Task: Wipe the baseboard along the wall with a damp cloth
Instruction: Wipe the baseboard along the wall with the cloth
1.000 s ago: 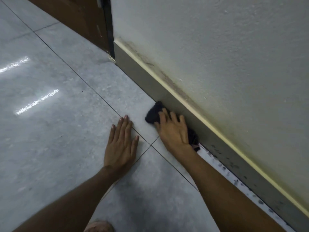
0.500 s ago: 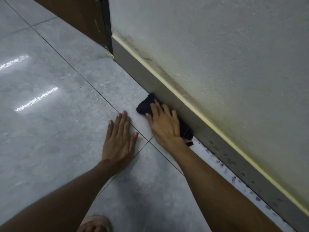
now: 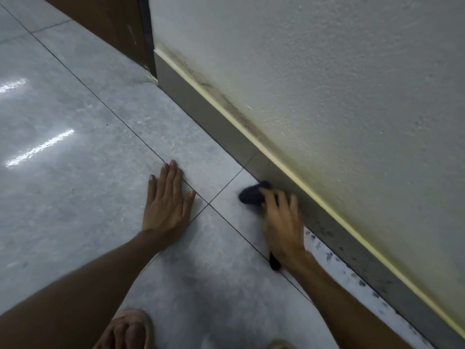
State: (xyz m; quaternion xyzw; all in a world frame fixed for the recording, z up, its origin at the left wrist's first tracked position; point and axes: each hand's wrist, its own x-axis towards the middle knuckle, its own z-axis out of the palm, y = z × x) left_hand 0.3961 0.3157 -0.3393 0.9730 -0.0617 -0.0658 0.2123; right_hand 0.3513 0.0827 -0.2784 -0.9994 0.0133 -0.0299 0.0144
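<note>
A grey baseboard (image 3: 216,117) with a pale yellow top edge runs diagonally along the foot of the white wall (image 3: 327,71). My right hand (image 3: 283,222) presses a dark cloth (image 3: 251,195) against the baseboard's lower face where it meets the floor; a dark end of the cloth shows below my wrist. The hand is blurred. My left hand (image 3: 167,200) lies flat on the floor tiles, fingers together, holding nothing. Dark specks mark the baseboard and floor strip to the right of my right hand.
Glossy grey floor tiles (image 3: 75,147) with dark grout lines stretch left. A brown wooden door (image 3: 108,21) and its dark frame stand where the baseboard ends at the top. My sandalled foot (image 3: 125,331) shows at the bottom edge.
My right hand has slid the cloth back along the baseboard toward me, away from the door. My left hand stays planted on the floor. The view has shifted, showing my foot.
</note>
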